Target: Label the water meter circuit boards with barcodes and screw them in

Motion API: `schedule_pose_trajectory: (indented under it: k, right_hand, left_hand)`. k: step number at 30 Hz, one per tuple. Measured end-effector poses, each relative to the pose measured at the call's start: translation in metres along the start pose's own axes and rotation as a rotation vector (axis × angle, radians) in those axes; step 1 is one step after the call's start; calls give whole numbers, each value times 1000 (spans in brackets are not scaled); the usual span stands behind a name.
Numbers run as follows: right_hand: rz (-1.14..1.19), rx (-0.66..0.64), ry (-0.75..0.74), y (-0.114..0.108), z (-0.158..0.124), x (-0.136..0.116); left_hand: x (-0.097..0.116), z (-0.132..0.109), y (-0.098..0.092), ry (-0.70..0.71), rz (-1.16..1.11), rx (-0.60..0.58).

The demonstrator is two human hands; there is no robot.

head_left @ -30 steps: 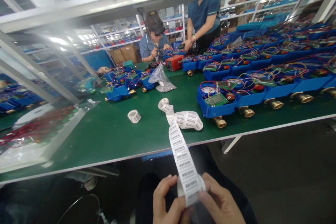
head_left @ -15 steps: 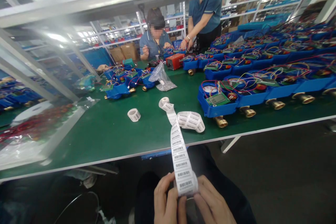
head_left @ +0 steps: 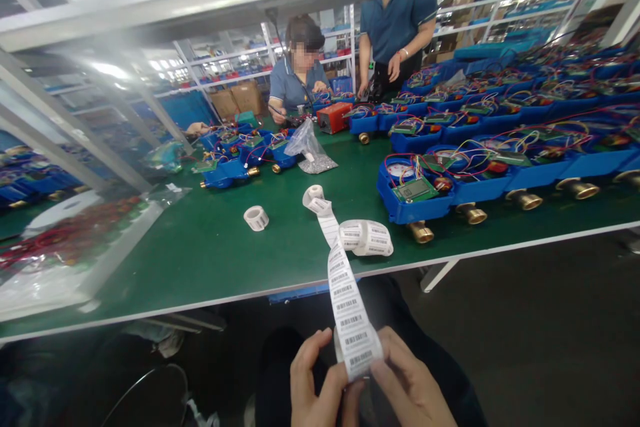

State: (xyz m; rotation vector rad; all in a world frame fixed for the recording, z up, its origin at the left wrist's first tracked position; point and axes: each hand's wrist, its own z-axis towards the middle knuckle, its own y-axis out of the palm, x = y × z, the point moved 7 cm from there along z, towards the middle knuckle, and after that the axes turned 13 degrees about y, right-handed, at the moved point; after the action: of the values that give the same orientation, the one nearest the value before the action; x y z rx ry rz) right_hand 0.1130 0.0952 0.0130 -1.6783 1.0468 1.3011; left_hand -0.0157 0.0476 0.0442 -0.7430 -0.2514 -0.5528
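A long strip of barcode labels (head_left: 347, 307) runs from the table down to my hands, over the table's front edge. My left hand (head_left: 316, 383) grips its near end from the left, fingers bent. On the right, my right hand (head_left: 407, 380) pinches the same end, thumb on the strip's face. Part of the near end is hidden behind the fingers. The strip's far end leads to a small label roll (head_left: 314, 196) on the table. Beside the strip lies a loosely coiled length of labels (head_left: 373, 239). Another small label roll (head_left: 257, 218) stands apart to the left.
Rows of blue meter housings (head_left: 415, 203) with wires and brass fittings fill the right side of the green table (head_left: 200, 247). More blue housings (head_left: 230, 173), a plastic bag (head_left: 310, 150) and a red box (head_left: 334, 118) lie farther back. Two people work across the table.
My hands have shifted slightly, and the strip's near end has moved a little right and down. The coiled labels have changed shape. The standing person's arms have moved apart.
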Motion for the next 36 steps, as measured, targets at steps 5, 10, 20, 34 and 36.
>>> schedule_pose_trajectory:
  k: [5, 10, 20, 34, 36]
  right_hand:
    - [-102, -37, -54, 7, -3, -6]
    - [-92, 27, -44, 6, -5, -4]
    - [9, 1, -2, 3, 0, -6]
    - [-178, 65, -143, 8, 2, -15]
    - [-175, 13, -125, 11, 2, -13]
  left_hand:
    - [-2, -2, -1, -5, 7, 21]
    - [-1, -3, -2, 40, 35, 50]
    - [-8, -4, 3, -118, -102, -10]
    - [-4, -4, 16, -143, -58, -68]
    - [-10, -4, 14, -249, -191, -53]
